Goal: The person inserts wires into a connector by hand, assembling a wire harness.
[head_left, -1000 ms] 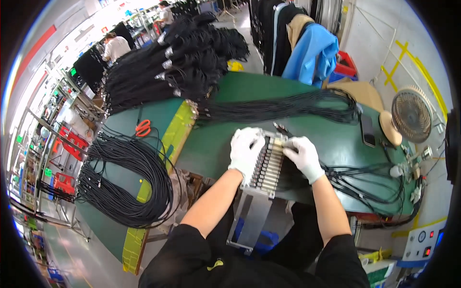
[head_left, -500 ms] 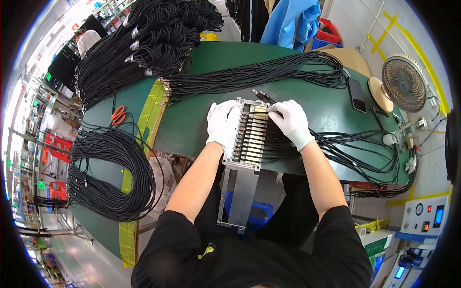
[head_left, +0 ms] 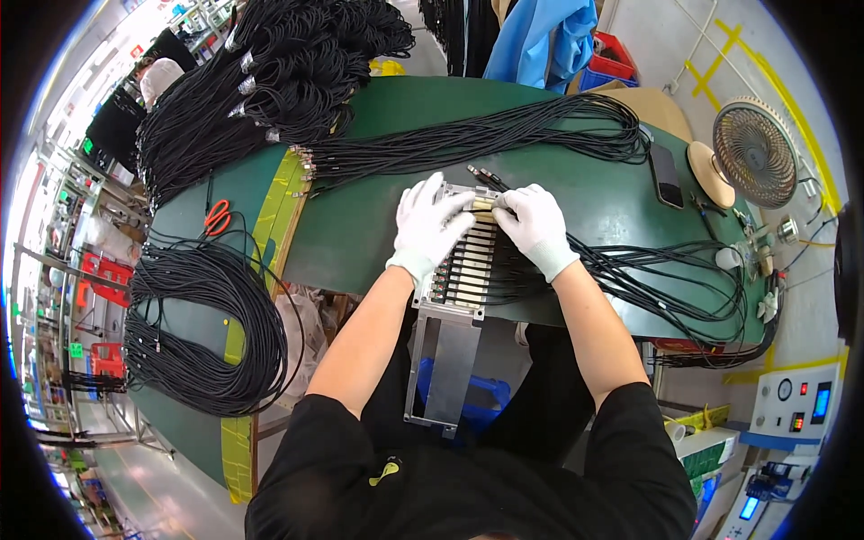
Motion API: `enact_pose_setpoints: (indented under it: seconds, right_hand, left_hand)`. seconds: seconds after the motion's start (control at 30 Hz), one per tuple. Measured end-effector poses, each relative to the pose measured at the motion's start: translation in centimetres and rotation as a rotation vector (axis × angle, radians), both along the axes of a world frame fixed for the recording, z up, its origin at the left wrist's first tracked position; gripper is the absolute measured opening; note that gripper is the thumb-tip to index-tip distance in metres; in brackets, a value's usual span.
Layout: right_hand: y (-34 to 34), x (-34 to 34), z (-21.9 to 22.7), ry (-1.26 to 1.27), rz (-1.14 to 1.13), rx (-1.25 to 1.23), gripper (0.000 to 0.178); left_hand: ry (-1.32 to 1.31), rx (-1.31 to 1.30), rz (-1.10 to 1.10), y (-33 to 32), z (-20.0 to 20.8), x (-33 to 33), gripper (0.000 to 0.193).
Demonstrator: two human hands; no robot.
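A long metal fixture (head_left: 452, 355) juts over the table's near edge, its top part lined with a row of slots holding cable connectors (head_left: 469, 274). My left hand (head_left: 425, 227), in a white glove, lies over the fixture's upper left side. Its fingers are apart, and the tips reach the uppermost slots. On the other side my right hand (head_left: 533, 223), also gloved, has thumb and fingers closed on a black cable at the topmost slots; the pinched part is mostly hidden. Black cables (head_left: 621, 265) trail from the fixture to the right. Loose cable ends (head_left: 483, 174) lie just beyond it.
A long cable bundle (head_left: 468, 135) crosses the green table behind the fixture. Coiled cables (head_left: 216, 324) and orange-handled scissors (head_left: 217, 217) lie at left, below a large cable heap (head_left: 306, 72). A phone (head_left: 666, 175) and a fan (head_left: 754, 153) are at right.
My left hand has moved from the fixture's left edge rightward over the upper slots, fingers spreading. My right hand has shifted slightly left and stays at the top slots.
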State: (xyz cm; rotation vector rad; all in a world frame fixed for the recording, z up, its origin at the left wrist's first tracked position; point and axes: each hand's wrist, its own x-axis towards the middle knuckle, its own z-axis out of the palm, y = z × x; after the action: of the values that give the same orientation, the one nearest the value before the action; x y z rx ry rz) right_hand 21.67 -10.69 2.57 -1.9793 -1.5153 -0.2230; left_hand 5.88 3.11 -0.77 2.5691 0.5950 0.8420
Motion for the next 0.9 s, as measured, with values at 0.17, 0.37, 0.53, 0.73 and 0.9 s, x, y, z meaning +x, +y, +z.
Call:
enact_pose_setpoints:
  seconds: [0.17,0.37,0.53,0.73,0.9]
  right_hand:
    - [0.9,-0.2,0.7,-0.003,-0.039,0.046,0.015]
    - [0.0,2.2,-1.1,-0.116,-0.255,-0.258,0.016]
    - [0.7,2.8,-0.5,-0.123,-0.242,-0.124,0.010]
    - [-0.2,1.6,0.7,0.090,0.066,0.013,0.010]
    - [-0.4,1.6,0.3,0.079,0.103,-0.014,0.015]
  left_hand:
    - [0.303,0.169,-0.005,0.0,2.1,-1.3,0.045]
    - [0.280,0.116,-0.065,-1.3,0.9,-0.2,0.033]
    - [0.143,-0.030,-0.055,-0.7,0.3,-0.8,0.032]
    - [-0.190,-0.292,0.106,1.1,-0.8,-0.4,0.028]
    - [-0.184,-0.229,0.032,1.0,-0.8,-0.1,0.025]
